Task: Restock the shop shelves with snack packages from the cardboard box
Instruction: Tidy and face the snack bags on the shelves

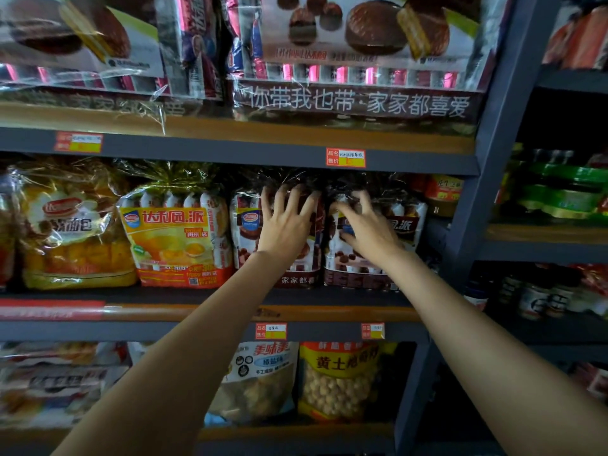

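Two brown chocolate pie bags stand side by side on the middle shelf (210, 312). My left hand (286, 218) lies with spread, straight fingers on the front of the left brown bag (246, 232). My right hand (365, 225) presses on the front of the right brown bag (404, 225), its fingers spread and slightly bent. Neither hand wraps around a bag. The cardboard box is not in view.
An orange pie bag (177, 238) and a yellow bread bag (65, 232) stand to the left on the same shelf. Large chocolate pie packs (362, 60) fill the shelf above; nut bags (335, 380) sit below. A dark upright post (487, 159) bounds the shelf on the right.
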A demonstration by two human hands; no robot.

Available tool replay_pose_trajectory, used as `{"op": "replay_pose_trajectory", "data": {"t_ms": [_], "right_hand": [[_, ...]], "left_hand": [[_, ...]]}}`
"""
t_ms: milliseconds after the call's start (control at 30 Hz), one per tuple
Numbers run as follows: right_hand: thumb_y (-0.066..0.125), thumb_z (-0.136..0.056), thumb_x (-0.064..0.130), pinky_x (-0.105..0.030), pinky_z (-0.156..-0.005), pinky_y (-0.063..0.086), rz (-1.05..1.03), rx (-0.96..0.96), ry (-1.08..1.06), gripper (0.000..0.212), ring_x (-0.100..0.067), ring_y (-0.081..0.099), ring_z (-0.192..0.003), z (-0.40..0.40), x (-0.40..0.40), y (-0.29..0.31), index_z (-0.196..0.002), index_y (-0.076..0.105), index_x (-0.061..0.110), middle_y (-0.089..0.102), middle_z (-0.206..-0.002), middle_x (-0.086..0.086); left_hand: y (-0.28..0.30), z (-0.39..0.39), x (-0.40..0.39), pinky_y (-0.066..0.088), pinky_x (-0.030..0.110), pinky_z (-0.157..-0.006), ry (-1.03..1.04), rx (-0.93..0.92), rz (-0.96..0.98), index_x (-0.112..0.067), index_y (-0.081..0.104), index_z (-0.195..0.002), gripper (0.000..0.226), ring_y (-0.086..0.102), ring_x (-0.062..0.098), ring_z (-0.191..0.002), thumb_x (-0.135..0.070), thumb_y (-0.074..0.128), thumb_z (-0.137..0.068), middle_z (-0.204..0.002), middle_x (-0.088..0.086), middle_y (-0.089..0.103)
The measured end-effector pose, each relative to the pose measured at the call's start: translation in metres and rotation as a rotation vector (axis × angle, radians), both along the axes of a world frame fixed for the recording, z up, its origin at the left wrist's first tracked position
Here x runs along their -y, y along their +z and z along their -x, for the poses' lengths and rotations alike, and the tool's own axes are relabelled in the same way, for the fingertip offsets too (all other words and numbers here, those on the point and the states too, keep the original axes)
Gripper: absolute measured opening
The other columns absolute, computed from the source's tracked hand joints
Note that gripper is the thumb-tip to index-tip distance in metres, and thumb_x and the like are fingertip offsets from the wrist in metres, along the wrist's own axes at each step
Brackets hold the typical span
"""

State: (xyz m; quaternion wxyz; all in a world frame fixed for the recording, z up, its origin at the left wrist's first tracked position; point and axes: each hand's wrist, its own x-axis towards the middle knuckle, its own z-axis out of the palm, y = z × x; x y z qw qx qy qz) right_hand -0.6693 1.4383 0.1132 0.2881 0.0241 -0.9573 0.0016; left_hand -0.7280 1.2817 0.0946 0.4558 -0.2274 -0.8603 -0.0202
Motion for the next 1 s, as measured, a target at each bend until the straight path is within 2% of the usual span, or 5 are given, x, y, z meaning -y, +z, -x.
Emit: {"op": "replay_pose_trajectory", "data": {"t_ms": [133, 300, 433, 600, 1000], "right_hand": [[0.054, -0.089, 0.006, -0.026, -0.041, 0.043, -0.017, -0.120, -0.019, 0.062, -0.020, 0.054, -0.053, -0.012, 0.016, -0.007, -0.143, 0.029, 0.024, 0.021, -0.150, -0.007], [0.052, -0.090, 0.007, -0.023, -0.040, 0.035, -0.002, -0.095, 0.056, 0.055, -0.017, 0.048, -0.052, -0.010, 0.044, -0.020, -0.140, 0.035, 0.023, 0.019, -0.152, -0.006], [0.051, -0.091, 0.008, -0.032, -0.059, 0.053, 0.031, -0.020, 0.127, 0.035, -0.020, 0.063, -0.071, -0.007, 0.067, -0.031, -0.125, 0.055, 0.018, 0.008, -0.157, -0.003], [0.051, -0.091, 0.008, -0.036, -0.080, 0.053, -0.026, 0.029, 0.138, 0.030, -0.027, 0.036, -0.132, -0.001, 0.072, -0.053, -0.118, 0.062, 0.014, 0.000, -0.158, -0.001], [0.056, -0.086, 0.011, -0.047, -0.103, 0.038, -0.114, -0.021, 0.163, 0.024, -0.031, 0.025, -0.134, 0.014, 0.059, -0.065, -0.106, 0.069, 0.012, 0.015, -0.156, -0.004]], "left_hand": [[-0.025, -0.013, 0.018, 0.035, 0.063, -0.097, -0.043, -0.015, -0.013, -0.019, 0.046, -0.129, 0.071, 0.044, 0.040, -0.121, -0.017, 0.072, -0.063, -0.131, 0.019, 0.051], [-0.039, -0.022, 0.041, 0.051, 0.058, -0.071, 0.090, 0.168, 0.064, -0.017, 0.061, -0.109, 0.068, 0.060, 0.047, -0.094, -0.016, 0.087, -0.046, -0.107, 0.024, 0.060], [-0.043, -0.026, 0.056, 0.024, 0.062, -0.105, 0.128, 0.324, 0.136, -0.024, 0.046, -0.131, 0.049, 0.029, 0.048, -0.128, -0.019, 0.061, -0.085, -0.140, 0.020, 0.034], [-0.041, -0.025, 0.073, 0.051, 0.057, -0.077, 0.202, 0.185, 0.281, -0.024, 0.075, -0.082, 0.039, 0.062, 0.046, -0.084, -0.019, 0.088, -0.046, -0.099, 0.018, 0.065], [-0.051, 0.000, 0.078, 0.051, 0.052, -0.080, 0.094, 0.088, 0.356, -0.023, 0.074, -0.086, 0.023, 0.059, 0.042, -0.088, -0.014, 0.060, -0.069, -0.096, 0.013, 0.063]]}}
